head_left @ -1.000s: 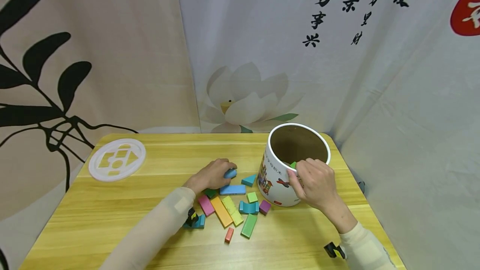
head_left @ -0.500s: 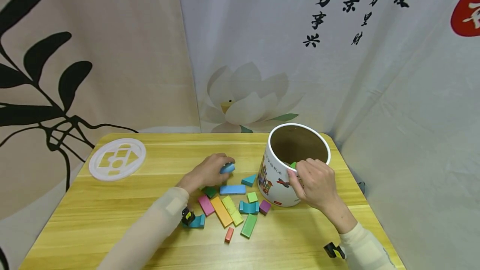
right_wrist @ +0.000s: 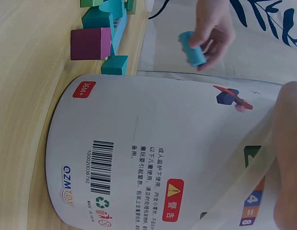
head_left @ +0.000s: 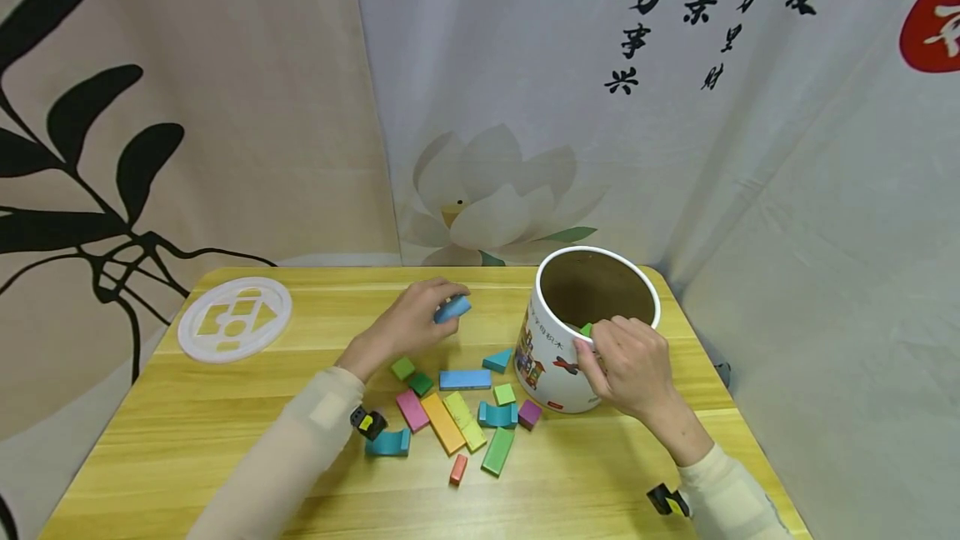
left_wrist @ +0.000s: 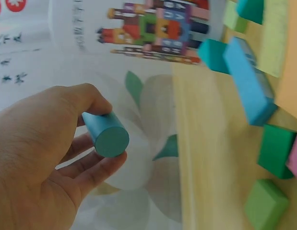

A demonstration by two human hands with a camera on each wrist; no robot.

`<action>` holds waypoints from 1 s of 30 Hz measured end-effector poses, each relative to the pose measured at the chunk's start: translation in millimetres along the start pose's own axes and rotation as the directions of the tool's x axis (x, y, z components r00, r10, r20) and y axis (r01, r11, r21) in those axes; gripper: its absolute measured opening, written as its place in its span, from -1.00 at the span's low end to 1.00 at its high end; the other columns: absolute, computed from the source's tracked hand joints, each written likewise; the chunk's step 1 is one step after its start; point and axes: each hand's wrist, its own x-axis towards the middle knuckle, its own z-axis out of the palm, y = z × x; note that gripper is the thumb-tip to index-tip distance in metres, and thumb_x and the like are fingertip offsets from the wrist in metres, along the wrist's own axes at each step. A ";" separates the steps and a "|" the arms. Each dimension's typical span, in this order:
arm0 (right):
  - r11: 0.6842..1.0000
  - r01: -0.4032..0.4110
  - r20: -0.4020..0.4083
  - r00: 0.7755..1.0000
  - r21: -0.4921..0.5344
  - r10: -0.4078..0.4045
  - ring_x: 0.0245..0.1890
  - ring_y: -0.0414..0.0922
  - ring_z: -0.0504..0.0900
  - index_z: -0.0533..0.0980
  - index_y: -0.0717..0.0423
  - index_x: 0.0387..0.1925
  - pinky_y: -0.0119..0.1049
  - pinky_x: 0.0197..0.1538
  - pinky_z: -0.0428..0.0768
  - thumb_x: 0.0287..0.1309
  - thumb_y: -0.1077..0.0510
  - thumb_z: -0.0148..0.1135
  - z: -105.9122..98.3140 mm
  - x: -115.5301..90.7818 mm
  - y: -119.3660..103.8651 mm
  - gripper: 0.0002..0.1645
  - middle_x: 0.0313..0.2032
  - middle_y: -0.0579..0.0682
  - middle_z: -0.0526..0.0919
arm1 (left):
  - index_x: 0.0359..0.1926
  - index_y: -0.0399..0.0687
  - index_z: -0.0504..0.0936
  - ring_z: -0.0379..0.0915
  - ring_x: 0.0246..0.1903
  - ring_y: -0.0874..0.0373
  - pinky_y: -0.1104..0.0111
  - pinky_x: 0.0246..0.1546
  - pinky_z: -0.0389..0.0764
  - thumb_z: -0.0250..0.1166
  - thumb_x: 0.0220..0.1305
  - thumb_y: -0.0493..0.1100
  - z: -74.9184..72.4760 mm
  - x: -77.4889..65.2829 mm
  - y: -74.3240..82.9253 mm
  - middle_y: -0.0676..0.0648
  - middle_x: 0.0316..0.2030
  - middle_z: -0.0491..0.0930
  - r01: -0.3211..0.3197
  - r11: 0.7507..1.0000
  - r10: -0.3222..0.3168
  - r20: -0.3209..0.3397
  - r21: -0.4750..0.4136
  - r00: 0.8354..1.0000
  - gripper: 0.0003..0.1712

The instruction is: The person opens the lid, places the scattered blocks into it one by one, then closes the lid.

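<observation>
My left hand (head_left: pixel 415 319) pinches a blue cylinder block (head_left: pixel 452 309) between thumb and fingers, raised above the table. In the left wrist view the cylinder's round end (left_wrist: pixel 112 142) faces the camera. At the right, my right hand (head_left: pixel 630 361) grips the near rim of a white printed bucket (head_left: pixel 558 369), thumb outside, the fingers hidden over the edge. A bit of green (head_left: pixel 587 329) shows inside the rim beside those fingers; I cannot tell whether they hold it. Below the left hand lie a blue bar block (head_left: pixel 465 379) and a blue triangular block (head_left: pixel 497 360).
Several other blocks lie mid-table, among them an orange bar (head_left: pixel 443 423), a purple cube (head_left: pixel 529 414) and a blue arch (head_left: pixel 498 415). A white round lid with cut-out shapes (head_left: pixel 193 332) lies at the far left. A printed curtain (head_left: pixel 487 107) hangs behind the table.
My left hand has lifted the blue cylinder up and slightly left, away from the other blocks, uncovering a light green block. The right hand and bucket stay put.
</observation>
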 end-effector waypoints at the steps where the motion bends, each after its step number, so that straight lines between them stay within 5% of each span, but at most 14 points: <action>1: 1.000 0.000 0.000 1.000 0.001 0.000 -0.72 -0.25 0.05 0.23 0.03 -0.71 -0.39 -0.68 -0.01 0.36 -0.04 0.01 0.0 -0.2 0.1 -0.48 -0.73 -0.22 0.12 | 0.25 -0.18 0.64 0.54 -0.23 0.18 0.30 -0.22 0.69 0.37 0.27 -0.22 -2.3 1.5 1.8 -0.09 0.03 0.67 -0.014 1.000 0.014 -0.018 -0.006 1.000 -0.49; 7: 1.000 0.003 0.006 1.000 0.001 -0.003 -0.72 -0.25 0.05 0.22 0.04 -0.71 -0.39 -0.67 -0.02 0.34 -0.03 0.01 0.0 -0.6 0.5 -0.49 -0.73 -0.22 0.11 | 0.23 -0.26 0.64 0.56 -0.24 0.16 0.19 -0.28 0.73 0.40 0.23 -0.28 -14.2 11.4 14.2 -0.10 -0.08 0.66 -0.102 0.994 0.096 -0.115 -0.040 0.989 -0.48; 18: 1.000 -0.001 -0.002 1.000 0.006 0.001 -0.72 -0.25 0.06 0.23 0.02 -0.72 -0.39 -0.68 0.00 0.33 -0.03 0.03 0.0 1.2 -0.1 -0.49 -0.74 -0.21 0.14 | 0.19 -0.20 0.66 0.51 -0.25 0.24 0.36 -0.28 0.66 0.41 0.23 -0.24 -29.4 38.5 48.5 -0.02 -0.10 0.64 -0.223 0.975 0.216 -0.198 -0.014 0.956 -0.52; 30: 1.000 -0.003 0.001 1.000 0.006 0.003 -0.72 -0.27 0.04 0.23 0.02 -0.72 -0.40 -0.67 -0.02 0.36 -0.04 0.01 -0.3 -0.7 0.2 -0.48 -0.74 -0.22 0.12 | 0.21 -0.12 0.66 0.49 -0.27 0.21 0.39 -0.30 0.61 0.38 0.28 -0.17 -35.2 76.9 90.2 -0.05 -0.05 0.64 -0.303 0.953 0.298 -0.172 -0.002 0.939 -0.53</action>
